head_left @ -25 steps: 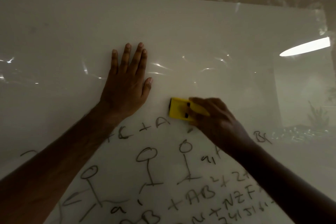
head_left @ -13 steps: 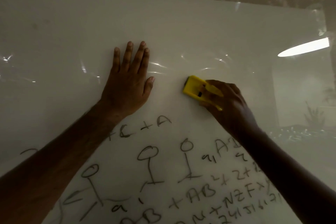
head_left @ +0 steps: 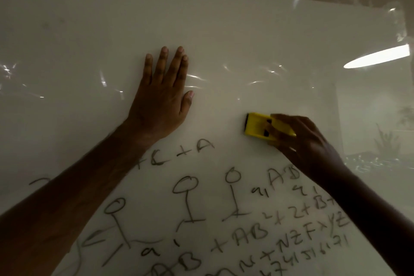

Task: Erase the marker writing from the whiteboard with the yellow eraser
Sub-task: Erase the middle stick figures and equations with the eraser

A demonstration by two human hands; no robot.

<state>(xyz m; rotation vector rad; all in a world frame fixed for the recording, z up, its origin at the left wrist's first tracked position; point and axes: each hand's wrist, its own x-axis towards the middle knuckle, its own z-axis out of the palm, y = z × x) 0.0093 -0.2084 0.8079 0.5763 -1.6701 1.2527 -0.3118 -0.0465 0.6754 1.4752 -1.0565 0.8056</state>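
a: yellow eraser (head_left: 259, 127) is clamped in your right hand (head_left: 307, 141), fingers curled over its back, its face against the whiteboard (head_left: 246, 36) just above the top rows of marker writing (head_left: 251, 234).

b: and my other hand?

a: your left hand (head_left: 162, 101) lies flat and spread on a bare part of the board, fingers straight, holding nothing. it looks like a brace.

b: so which step am i on?

a: mid-wipe, i'd say, working at the upper edge of the writing. the board above the eraser looks clean; below it the "+ a" (head_left: 196, 149), the stick figures (head_left: 187, 199) and the lines of letters and numbers are all unwiped, so most of the job seems left.

b: what does the next stroke want?

a: probably a pass downward or leftward into that top row, pad kept flat and pressed. some writing runs under your left forearm (head_left: 74, 204), so that arm likely has to shift to let you reach it.
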